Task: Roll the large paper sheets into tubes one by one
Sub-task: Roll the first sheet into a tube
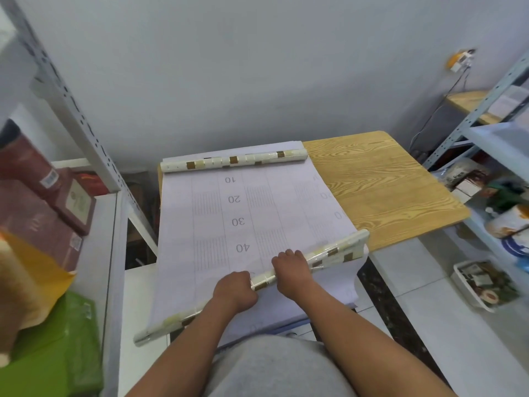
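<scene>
Head cam view: I've got both hands on the near roll (pixel 329 252), the tube forming at my end of the sheet (pixel 206 224). Left hand (pixel 235 290) is wrapped round it, right hand (pixel 292 267) curls over the top just beside it, both gripping near the middle. The sheet lies flat on the bench (pixel 386 190), printed side with the numbers facing up, and its far end runs up to a finished roll (pixel 233 161) lying across the back. The near roll sits skewed, right end further up the sheet than the left, which hangs off past the bench edge.

So I'd say I'm partway into rolling this one, lots of flat paper left. Next move should be turning it away from me while evening out the ends, otherwise it'll probably cone out.
</scene>
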